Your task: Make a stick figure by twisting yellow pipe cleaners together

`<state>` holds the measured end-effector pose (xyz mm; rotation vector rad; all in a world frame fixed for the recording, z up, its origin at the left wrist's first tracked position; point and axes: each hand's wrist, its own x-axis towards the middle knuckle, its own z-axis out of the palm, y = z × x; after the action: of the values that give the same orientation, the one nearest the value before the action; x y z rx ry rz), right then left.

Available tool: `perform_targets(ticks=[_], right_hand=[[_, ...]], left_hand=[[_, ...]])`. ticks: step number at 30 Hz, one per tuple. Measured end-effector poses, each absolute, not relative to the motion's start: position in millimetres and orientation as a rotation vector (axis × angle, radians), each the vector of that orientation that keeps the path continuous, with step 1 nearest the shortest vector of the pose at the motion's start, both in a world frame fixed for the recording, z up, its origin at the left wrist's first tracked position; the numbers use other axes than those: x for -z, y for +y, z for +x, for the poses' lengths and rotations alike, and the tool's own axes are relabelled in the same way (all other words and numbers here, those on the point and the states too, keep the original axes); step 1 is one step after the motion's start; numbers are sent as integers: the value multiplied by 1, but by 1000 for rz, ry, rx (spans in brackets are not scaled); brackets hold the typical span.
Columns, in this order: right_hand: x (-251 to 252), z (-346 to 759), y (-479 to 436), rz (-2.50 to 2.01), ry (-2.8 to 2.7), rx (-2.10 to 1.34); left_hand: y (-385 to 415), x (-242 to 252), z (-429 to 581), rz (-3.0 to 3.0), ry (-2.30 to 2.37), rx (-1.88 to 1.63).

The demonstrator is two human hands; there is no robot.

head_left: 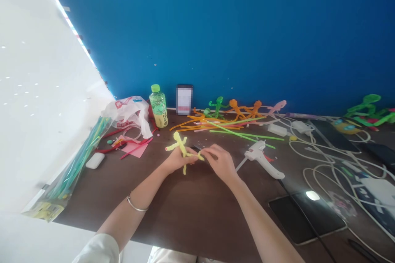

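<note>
A yellow pipe cleaner figure (180, 144) is held up over the middle of the dark table. My left hand (178, 160) is closed round its lower body, with the head and an arm sticking out above and one leg hanging below. My right hand (218, 160) pinches the end of the figure's other limb, which stretches out to the right. A small dark object lies partly hidden behind my fingers; I cannot make out what it is. To the right of my right hand a white hot glue gun (261, 157) rests on its side.
Orange and green pipe cleaners (234, 127) lie behind my hands, with finished figures (237, 109) along the blue wall. A green-capped bottle (158, 107), plastic bag (132, 111) and packed pipe cleaners (77, 156) stand left. White cables (321, 168) and a black tablet (305, 220) lie right.
</note>
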<state>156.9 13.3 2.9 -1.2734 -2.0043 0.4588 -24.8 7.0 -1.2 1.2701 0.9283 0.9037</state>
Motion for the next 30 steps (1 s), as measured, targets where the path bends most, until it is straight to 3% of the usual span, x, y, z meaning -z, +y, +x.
perform_targets(ticks=[9, 15, 23, 30], right_hand=[[-2, 132, 3, -1255, -1735, -1074], [-4, 125, -3, -1256, -1710, -1079], [0, 136, 3, -1418, -1787, -806], [-1, 139, 5, -1425, -1716, -866]], left_hand=[[10, 8, -18, 983, 844, -1146], [7, 5, -15, 1109, 1014, -1196], [10, 11, -15, 1038, 955, -1229], [7, 7, -16, 1061, 1039, -1189]])
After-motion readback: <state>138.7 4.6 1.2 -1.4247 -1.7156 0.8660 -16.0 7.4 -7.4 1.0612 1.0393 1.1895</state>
